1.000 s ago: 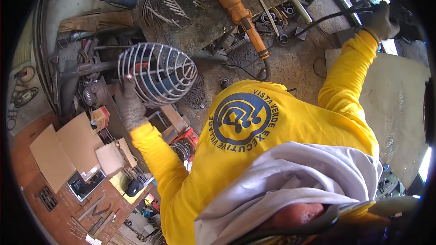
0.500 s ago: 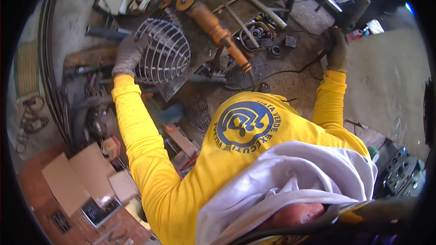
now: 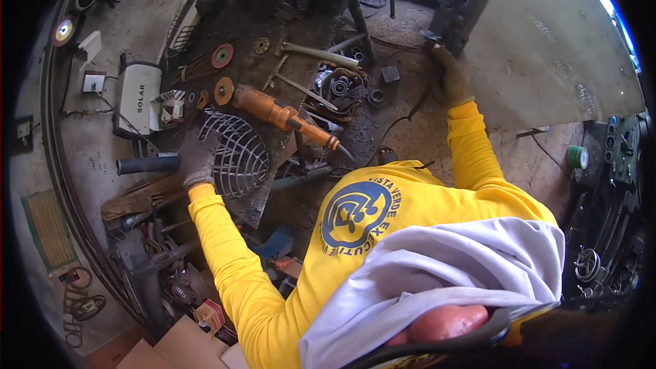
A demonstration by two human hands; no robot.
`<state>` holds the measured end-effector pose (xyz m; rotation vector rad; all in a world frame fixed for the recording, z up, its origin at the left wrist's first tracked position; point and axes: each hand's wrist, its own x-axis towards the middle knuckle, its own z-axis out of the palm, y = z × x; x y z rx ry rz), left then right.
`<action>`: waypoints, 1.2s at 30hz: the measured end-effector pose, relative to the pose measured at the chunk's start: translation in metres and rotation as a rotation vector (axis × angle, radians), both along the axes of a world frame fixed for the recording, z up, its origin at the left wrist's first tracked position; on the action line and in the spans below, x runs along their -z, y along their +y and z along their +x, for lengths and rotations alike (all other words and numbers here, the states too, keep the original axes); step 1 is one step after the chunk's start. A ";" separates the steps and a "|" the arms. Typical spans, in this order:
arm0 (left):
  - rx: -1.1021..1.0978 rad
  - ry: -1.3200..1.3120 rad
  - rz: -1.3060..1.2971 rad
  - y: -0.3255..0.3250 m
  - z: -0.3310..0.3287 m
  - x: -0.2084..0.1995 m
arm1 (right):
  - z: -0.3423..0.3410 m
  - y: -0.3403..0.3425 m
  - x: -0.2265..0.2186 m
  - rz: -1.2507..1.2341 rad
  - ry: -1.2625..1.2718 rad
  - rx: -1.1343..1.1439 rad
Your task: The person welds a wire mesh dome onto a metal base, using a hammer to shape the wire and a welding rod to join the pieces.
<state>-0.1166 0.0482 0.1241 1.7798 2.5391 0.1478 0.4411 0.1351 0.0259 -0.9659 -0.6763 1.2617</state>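
Observation:
My left hand (image 3: 197, 155), in a dark knit glove, is closed on the left edge of a domed wire cage (image 3: 240, 154). Part of its fingers blends into the dark wires. Under the cage lies a flat metal plate (image 3: 255, 209). A dark tube (image 3: 145, 165) ends just left of this hand. Out to the far right, my gloved right hand (image 3: 456, 80) is closed at the lower end of a dark blocky object (image 3: 467, 22); its kind is not clear. Between the hands an orange angle grinder (image 3: 277, 111) lies with its brown disc (image 3: 223, 91) to the left.
Behind the grinder are a hammer (image 3: 320, 55), a red-rimmed disc (image 3: 222, 55) and a dark ring (image 3: 376, 98). A black cable (image 3: 411, 115) crosses the floor. A large grey sheet (image 3: 547, 48) stands at right. Cardboard boxes (image 3: 188, 347) sit lower left.
The view has shifted, so the bench things appear lower and farther left. My left hand stays at the wire cage. My right hand stays with the dark blocky object.

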 end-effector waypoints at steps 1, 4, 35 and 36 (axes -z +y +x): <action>0.006 0.000 0.008 -0.001 0.004 0.001 | 0.005 -0.006 0.001 -0.032 -0.143 0.036; -0.017 0.171 -0.005 0.007 0.014 0.002 | 0.010 -0.018 0.004 -0.078 -0.397 0.145; 1.131 -2.126 -0.200 -0.024 0.344 -0.051 | 0.088 0.018 0.080 -0.339 -0.245 -0.181; 1.097 -2.147 -0.217 -0.013 0.356 -0.049 | 0.094 0.028 0.091 -0.362 -0.232 -0.206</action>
